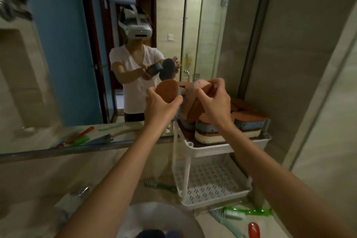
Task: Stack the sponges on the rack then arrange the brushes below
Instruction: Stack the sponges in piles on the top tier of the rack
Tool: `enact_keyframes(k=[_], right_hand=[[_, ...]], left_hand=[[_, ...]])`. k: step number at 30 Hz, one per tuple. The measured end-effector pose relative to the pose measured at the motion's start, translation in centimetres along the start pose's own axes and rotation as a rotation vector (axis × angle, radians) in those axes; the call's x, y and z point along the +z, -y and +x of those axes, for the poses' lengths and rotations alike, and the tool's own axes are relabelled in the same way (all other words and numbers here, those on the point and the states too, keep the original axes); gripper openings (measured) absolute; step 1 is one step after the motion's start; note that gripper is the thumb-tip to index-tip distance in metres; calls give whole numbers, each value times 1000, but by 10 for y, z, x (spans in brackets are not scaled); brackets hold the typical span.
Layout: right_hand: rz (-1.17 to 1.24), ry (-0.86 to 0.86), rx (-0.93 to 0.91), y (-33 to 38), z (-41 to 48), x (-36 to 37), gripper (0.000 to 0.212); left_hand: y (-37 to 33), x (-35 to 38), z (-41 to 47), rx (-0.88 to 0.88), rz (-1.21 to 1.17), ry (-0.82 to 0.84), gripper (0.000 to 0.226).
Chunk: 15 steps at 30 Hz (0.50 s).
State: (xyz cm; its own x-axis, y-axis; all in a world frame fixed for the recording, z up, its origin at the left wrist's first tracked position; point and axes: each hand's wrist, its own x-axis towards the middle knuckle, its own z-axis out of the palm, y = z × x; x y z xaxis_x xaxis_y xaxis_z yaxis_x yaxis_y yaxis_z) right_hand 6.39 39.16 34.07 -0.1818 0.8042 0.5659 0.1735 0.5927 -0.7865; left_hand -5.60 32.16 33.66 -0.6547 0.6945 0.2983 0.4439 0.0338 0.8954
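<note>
My left hand [162, 105] grips an oval sponge [167, 91] with a brown scouring face and a blue edge, held up above the rack. My right hand [214, 102] pinches a second sponge [195, 100] with brown and pinkish layers, tilted on edge just right of the first. Both hover over the white two-tier rack [222, 149]. Its top tray holds several stacked sponges [249, 121], brown on top with blue and cream layers. The perforated lower tray [210, 181] holds nothing. Brushes lie on the counter: a green one [160, 185] left of the rack, green and teal ones [233, 214] in front.
A red-handled brush [254, 229] lies at the bottom right. A white basin [160, 220] sits below my arms, with a chrome tap [83, 191] to its left. A large mirror [58, 63] covers the wall and reflects the person. A glass partition [318, 102] stands right.
</note>
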Motion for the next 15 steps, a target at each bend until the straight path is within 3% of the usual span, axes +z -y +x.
enact_keyframes(k=[5, 11, 15], right_hand=[[-113, 95, 188, -3, 67, -16, 36], [-427, 196, 287, -34, 125, -23, 47], [-474, 328, 352, -62, 138, -10, 44]], left_hand=[[-18, 26, 47, -119, 33, 121, 89], [-19, 65, 79, -234, 129, 127, 98], [-14, 88, 87, -235, 203, 141, 94]])
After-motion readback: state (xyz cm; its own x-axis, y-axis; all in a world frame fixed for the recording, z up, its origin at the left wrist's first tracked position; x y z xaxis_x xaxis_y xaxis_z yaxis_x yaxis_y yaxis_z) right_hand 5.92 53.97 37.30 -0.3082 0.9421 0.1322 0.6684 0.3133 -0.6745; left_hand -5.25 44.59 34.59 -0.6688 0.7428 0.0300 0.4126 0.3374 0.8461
